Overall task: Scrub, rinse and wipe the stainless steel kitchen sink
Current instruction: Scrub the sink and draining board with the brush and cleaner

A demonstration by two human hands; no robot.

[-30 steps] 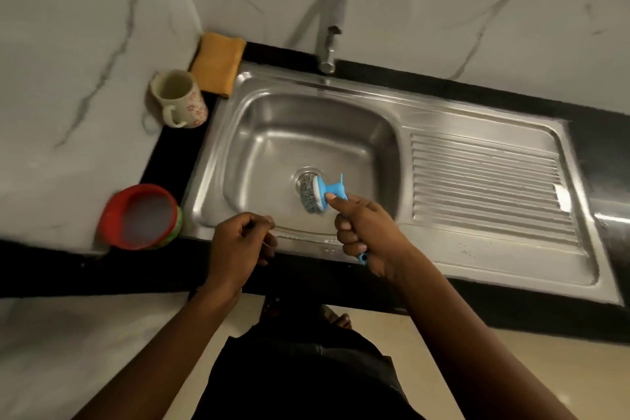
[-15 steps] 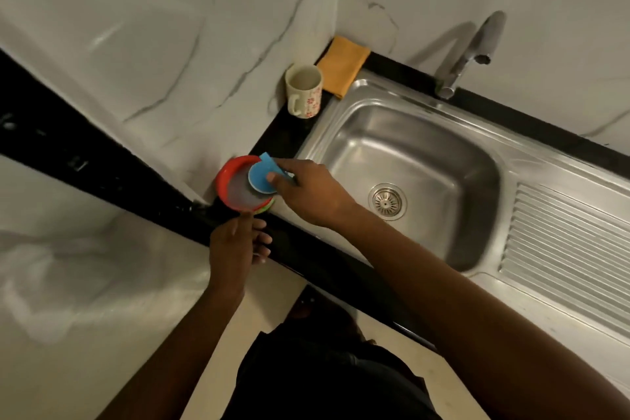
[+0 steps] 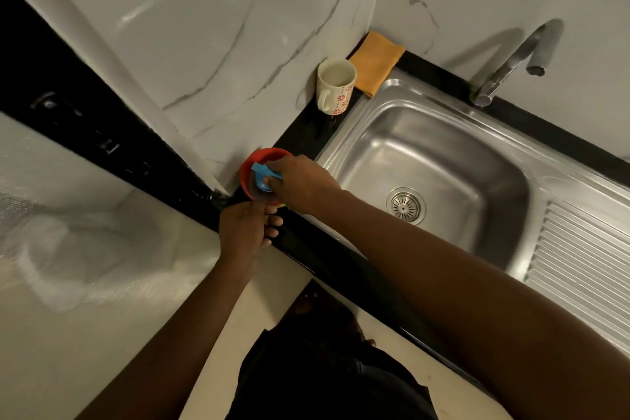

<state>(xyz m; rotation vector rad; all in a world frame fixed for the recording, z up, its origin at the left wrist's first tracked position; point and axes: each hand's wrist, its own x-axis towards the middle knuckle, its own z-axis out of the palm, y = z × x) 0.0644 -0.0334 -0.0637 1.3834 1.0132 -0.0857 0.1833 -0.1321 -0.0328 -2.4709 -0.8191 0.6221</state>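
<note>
Stainless steel sink (image 3: pixel 443 160) sits in the black counter (image 3: pixel 303 136), beside a red bowl (image 3: pixel 266 151). Right hand (image 3: pixel 301 182) grips a blue scrubber (image 3: pixel 260 169) inside that bowl; left hand (image 3: pixel 246 228) hangs loose-fingered, holding nothing, just below.

Dim, warm indoor light. Soft glare streaks the steel sink (image 3: pixel 426 150) and glossy marble wall (image 3: pixel 204 27). The tap (image 3: pixel 505 69) casts a shadow leftward. Wide-angle bending at edges; slight blur throughout.

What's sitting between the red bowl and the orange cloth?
A floral mug, upright on the black counter; the rest is bare counter. Head view shows it.
</note>
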